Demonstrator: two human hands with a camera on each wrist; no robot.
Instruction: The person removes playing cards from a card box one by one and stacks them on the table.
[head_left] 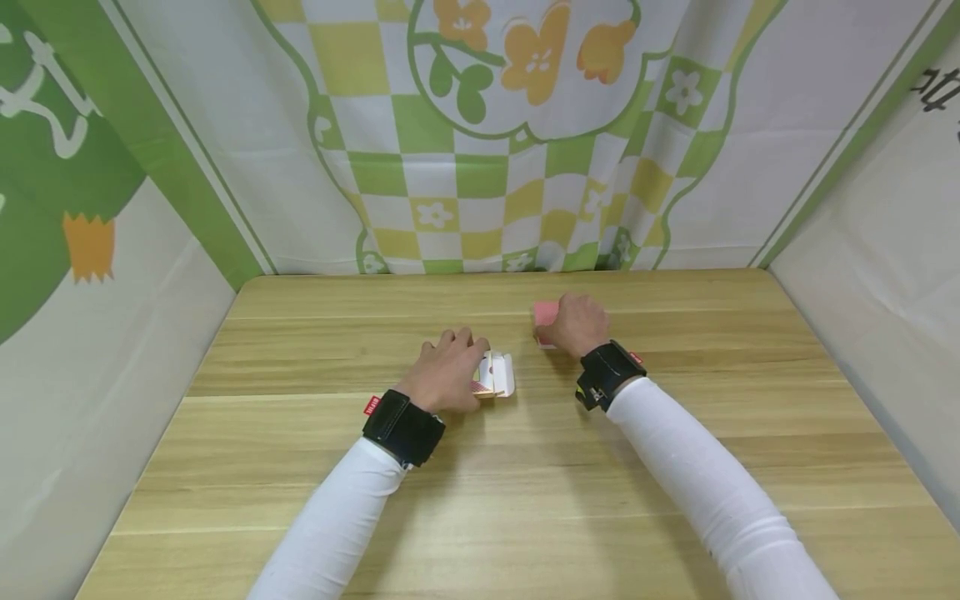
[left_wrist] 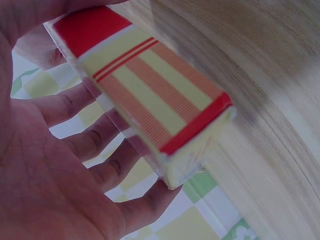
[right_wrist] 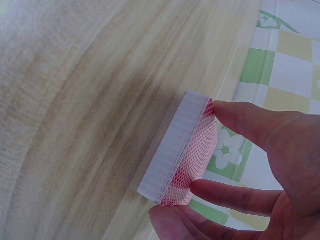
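Observation:
My left hand grips a card box just left of the middle of the table. The box's white end flap stands open toward the right. Seen from the left wrist, the box has red and cream stripes on one side, and several fingers press its far side. Farther back and to the right, my right hand holds a deck of playing cards with pinkish-red backs. In the right wrist view, thumb and fingertips pinch the deck at its ends; its white edge faces the camera.
Both hands work over a light wood-grain table. A green, yellow and white checkered curtain hangs along the back edge. Pale fabric walls flank the table on both sides.

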